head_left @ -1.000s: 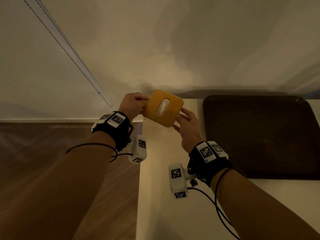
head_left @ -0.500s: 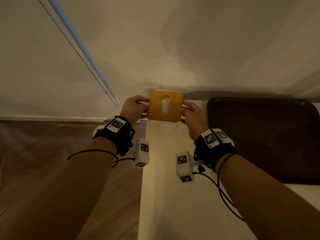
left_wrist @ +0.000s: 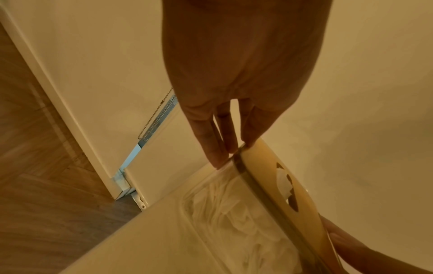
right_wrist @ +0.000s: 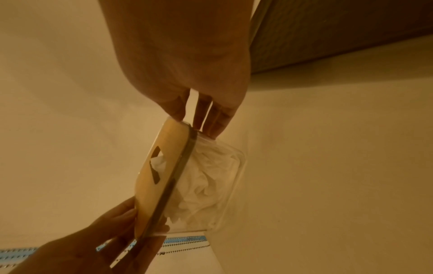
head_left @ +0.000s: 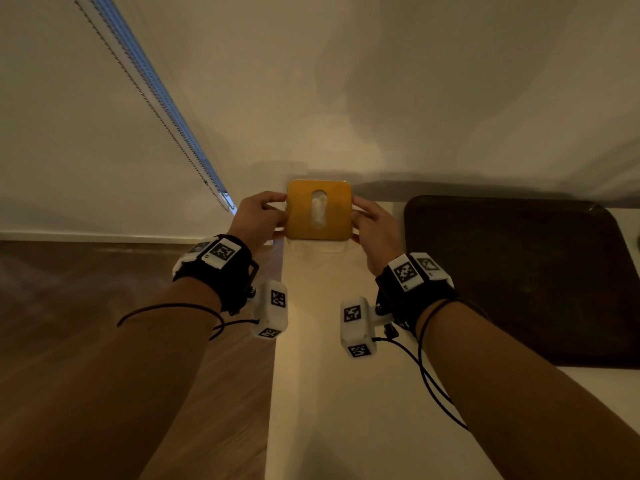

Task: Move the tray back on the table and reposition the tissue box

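The tissue box (head_left: 300,216) has a square wooden lid with a slot and a clear body full of white tissue (right_wrist: 206,178). It stands squared up at the far left corner of the white table (head_left: 329,393), close to the wall. My left hand (head_left: 277,213) holds its left side, fingertips (left_wrist: 218,157) just under the lid (left_wrist: 264,166). On the opposite side, my right hand (head_left: 356,218) grips the box, with its fingers (right_wrist: 211,128) on the clear wall. The dark brown tray (head_left: 512,271) lies flat on the table, right of the box.
The table's left edge runs right beside the box, with wooden floor (head_left: 104,306) below it. A blind rail and bead chain (head_left: 166,109) slant down the white wall to the left. The tray's near edge (right_wrist: 339,27) is close to my right wrist.
The box was tilted and turned a second ago; now it is level and square, moved a little toward the wall. Both hands have stayed on its sides.
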### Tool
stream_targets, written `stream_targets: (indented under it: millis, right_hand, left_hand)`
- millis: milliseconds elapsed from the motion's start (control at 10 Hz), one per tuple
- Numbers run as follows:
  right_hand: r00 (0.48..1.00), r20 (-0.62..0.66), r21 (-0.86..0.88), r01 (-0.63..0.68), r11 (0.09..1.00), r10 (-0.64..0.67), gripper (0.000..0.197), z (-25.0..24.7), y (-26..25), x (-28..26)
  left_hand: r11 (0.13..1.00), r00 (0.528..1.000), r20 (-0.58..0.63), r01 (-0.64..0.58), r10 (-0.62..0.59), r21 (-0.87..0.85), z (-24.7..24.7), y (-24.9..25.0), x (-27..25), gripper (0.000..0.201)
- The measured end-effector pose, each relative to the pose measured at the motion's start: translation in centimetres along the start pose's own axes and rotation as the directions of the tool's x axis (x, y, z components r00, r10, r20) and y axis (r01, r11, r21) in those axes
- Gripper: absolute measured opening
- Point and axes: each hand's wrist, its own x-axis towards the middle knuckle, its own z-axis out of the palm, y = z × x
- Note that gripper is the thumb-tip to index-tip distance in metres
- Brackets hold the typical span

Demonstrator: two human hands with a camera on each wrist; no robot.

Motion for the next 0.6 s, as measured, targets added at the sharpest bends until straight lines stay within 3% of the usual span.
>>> stream_targets:
  millis: [400, 600]
  right_hand:
    - [1.0, 0.017, 0.014, -0.003, 1.0, 0.003, 0.038, -0.04, 0.19, 0.25]
    - [0.998, -0.06, -0.039, 0.015, 0.999, -0.018, 0.037, -0.41, -0.1, -0.03]
  left_hand:
    - [1.0, 1.0, 0.01, -0.017, 0.017, -0.012, 0.0, 0.09, -0.14, 0.038]
    - [0.999, 1.0, -0.028, 0.0, -0.001, -0.038, -0.36, 0.15, -0.05, 0.038]
